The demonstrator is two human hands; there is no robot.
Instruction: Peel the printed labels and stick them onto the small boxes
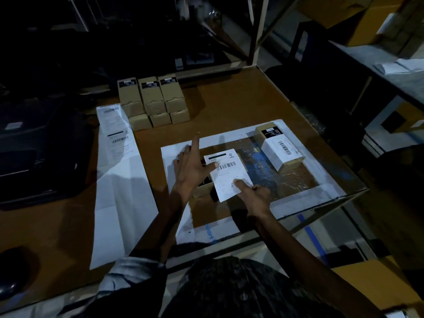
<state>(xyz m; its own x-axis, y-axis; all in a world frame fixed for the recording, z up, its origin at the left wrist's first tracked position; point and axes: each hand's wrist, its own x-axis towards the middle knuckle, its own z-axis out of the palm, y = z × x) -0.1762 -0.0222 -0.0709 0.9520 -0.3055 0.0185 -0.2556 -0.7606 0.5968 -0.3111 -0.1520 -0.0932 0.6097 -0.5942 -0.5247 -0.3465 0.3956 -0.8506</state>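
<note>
On the table (229,99), the left hand (191,166) lies flat with fingers released, thumb on the printed label (228,174) covering a small box (203,188), while the right hand (254,195), loosely curled, presses its forefinger on the label.

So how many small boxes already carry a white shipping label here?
2. One labelled box sits at the mat's far right; the other box lies under the label both hands are pressing down. The stacked boxes at the back show none, though hidden faces can't be checked.
</note>
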